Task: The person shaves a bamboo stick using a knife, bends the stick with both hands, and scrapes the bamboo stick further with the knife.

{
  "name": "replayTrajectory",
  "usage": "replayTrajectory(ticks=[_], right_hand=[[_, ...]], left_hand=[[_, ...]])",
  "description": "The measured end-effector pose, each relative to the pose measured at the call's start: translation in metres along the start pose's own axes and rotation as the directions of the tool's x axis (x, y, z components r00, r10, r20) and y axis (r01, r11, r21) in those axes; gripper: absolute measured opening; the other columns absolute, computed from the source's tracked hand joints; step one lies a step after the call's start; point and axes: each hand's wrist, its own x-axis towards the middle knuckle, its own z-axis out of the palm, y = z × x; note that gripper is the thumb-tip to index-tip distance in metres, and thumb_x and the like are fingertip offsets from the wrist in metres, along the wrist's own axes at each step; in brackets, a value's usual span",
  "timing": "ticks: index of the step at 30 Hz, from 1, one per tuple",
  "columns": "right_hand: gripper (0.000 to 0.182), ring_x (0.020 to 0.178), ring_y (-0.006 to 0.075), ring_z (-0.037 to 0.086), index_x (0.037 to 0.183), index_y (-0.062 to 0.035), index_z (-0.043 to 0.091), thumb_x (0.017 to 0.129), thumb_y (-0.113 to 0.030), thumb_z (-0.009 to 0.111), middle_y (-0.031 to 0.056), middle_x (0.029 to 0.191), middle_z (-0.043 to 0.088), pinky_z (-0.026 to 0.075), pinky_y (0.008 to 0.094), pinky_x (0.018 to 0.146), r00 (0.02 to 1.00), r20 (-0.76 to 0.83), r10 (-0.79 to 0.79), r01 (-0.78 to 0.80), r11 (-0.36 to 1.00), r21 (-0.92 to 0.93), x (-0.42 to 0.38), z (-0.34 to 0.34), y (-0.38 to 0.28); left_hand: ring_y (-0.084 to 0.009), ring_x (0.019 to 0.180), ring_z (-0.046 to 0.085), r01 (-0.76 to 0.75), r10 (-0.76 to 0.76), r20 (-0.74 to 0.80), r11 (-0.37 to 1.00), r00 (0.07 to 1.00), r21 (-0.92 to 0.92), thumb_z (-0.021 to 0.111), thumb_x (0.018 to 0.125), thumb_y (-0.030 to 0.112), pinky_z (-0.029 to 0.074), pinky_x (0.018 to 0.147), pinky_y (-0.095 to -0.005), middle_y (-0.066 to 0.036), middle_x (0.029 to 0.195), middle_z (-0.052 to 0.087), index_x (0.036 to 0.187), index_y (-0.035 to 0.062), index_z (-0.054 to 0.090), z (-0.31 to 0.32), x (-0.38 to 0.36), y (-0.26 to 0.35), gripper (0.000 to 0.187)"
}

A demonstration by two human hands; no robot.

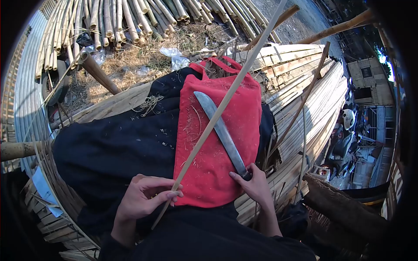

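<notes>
1. Clearly, a broad heap of round, tan bamboo poles [117, 19] lies on the ground beyond the red fabric sheet with loop straps [215, 148], their cut ends turned toward it.
2. A long stack of pale, flat split-bamboo slats [300, 104] fills the space to the right of the red sheet.
3. A black-clothed lap [113, 148] extends to the left of the red sheet and also shows along its near edge.
4. The red sheet itself lies spread over the person's lap, with its straps at the far end.
5. A long, slender, pale bamboo strip [227, 99] slants across the red sheet, its low end past the near left corner and its other end rising beyond the far edge; it passes in front of the blade.
6. A wide grey steel knife with a dark handle [228, 141] rests over the red sheet, tip toward the far left.
7. At the sheet's near left corner, the left hand [146, 198] pinches the strip between thumb and fingers.
8. At its near right edge, the right hand [257, 187] has thumb and forefinger clamped on the knife's handle; its other fingers are hidden.
9. Thin, curled, straw-coloured shavings [151, 103] lie left of the red sheet, with more bits scattered on it.
</notes>
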Motion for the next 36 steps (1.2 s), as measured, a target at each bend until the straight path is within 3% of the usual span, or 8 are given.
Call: replayTrajectory(ticks=[4,8,12,17,20,22,26,36], right_hand=[[0.049,0.059,0.0182,0.055,0.081,0.0018,0.059,0.082,-0.044,0.078,0.0101,0.061,0.055,0.044,0.0345,0.058,0.999,-0.028,-0.045,0.045,0.999,0.005,-0.002,-0.001,-0.002],[0.035,0.048,0.0018,0.039,0.074,-0.0022,0.060,0.094,-0.030,0.068,-0.0062,0.055,0.045,0.028,0.0236,0.045,1.000,-0.014,-0.010,0.014,0.920,0.392,-0.001,0.003,0.004],[0.033,0.042,0.0029,0.035,0.099,0.0026,0.065,0.102,-0.029,0.056,-0.0058,0.052,0.037,0.028,0.0221,0.041,0.981,-0.051,-0.190,0.168,0.672,0.721,0.013,0.010,-0.031],[0.055,0.043,0.0022,0.033,0.112,0.0063,0.065,0.096,-0.047,0.062,-0.0074,0.053,0.034,0.028,0.0211,0.043,0.927,-0.189,-0.323,0.353,0.585,0.730,0.029,0.003,-0.106],[0.046,0.043,0.0023,0.035,0.110,0.0060,0.065,0.091,-0.036,0.071,-0.0065,0.053,0.038,0.029,0.0215,0.042,0.869,-0.180,-0.461,0.400,0.438,0.805,0.046,0.006,-0.132],[0.050,0.043,0.0013,0.030,0.119,0.0074,0.063,0.094,-0.036,0.067,-0.0087,0.054,0.031,0.028,0.0211,0.042,0.856,-0.247,-0.454,0.472,0.489,0.734,0.050,0.017,-0.146],[0.040,0.045,0.0020,0.037,0.114,0.0037,0.065,0.084,-0.017,0.079,-0.0060,0.057,0.043,0.031,0.0205,0.043,0.862,-0.271,-0.429,0.483,0.528,0.699,0.060,0.033,-0.141],[0.036,0.044,0.0038,0.041,0.113,0.0033,0.057,0.081,0.001,0.073,-0.0009,0.060,0.052,0.037,0.0212,0.043,0.867,-0.286,-0.409,0.468,0.467,0.750,0.083,0.035,-0.129]], left_hand=[[-0.0130,0.078,0.068,0.006,-0.006,0.009,1.000,1.000,-0.022,0.062,0.092,-0.004,0.058,0.069,-0.0252,-0.013,0.092,0.072,0.113,-0.0073,0.067,-0.001,0.009,-0.009,0.022],[-0.0120,0.076,0.067,0.087,-0.092,-0.090,0.994,0.992,-0.067,0.061,0.095,0.004,0.056,0.069,-0.0250,-0.012,0.091,0.071,0.114,-0.0070,0.066,0.009,0.030,-0.009,0.022],[-0.0121,0.077,0.067,0.034,-0.037,-0.054,0.998,0.998,-0.050,0.063,0.095,0.008,0.057,0.070,-0.0261,-0.012,0.093,0.071,0.114,-0.0070,0.066,0.012,0.048,-0.022,0.025],[-0.0124,0.078,0.067,-0.001,-0.005,-0.082,0.997,0.997,-0.076,0.064,0.095,0.011,0.057,0.071,-0.0264,-0.011,0.093,0.071,0.114,-0.0061,0.067,0.023,0.050,-0.018,0.026],[-0.0124,0.080,0.068,-0.028,0.021,-0.096,0.997,0.995,-0.071,0.066,0.094,0.012,0.058,0.072,-0.0264,-0.010,0.093,0.071,0.114,-0.0059,0.067,0.028,0.051,-0.020,0.027],[-0.0126,0.081,0.068,-0.052,0.045,-0.092,0.996,0.995,-0.071,0.066,0.094,0.012,0.058,0.072,-0.0267,-0.010,0.093,0.071,0.114,-0.0060,0.067,0.029,0.053,-0.025,0.027],[-0.0131,0.083,0.068,-0.022,0.011,-0.102,0.995,0.995,-0.101,0.067,0.094,0.011,0.059,0.073,-0.0275,-0.010,0.095,0.071,0.114,-0.0063,0.067,0.035,0.056,-0.027,0.027],[-0.0139,0.083,0.068,0.006,-0.013,-0.072,0.995,0.997,-0.099,0.066,0.094,0.011,0.059,0.073,-0.0283,-0.011,0.098,0.071,0.116,-0.0068,0.065,0.034,0.062,-0.035,0.029]])
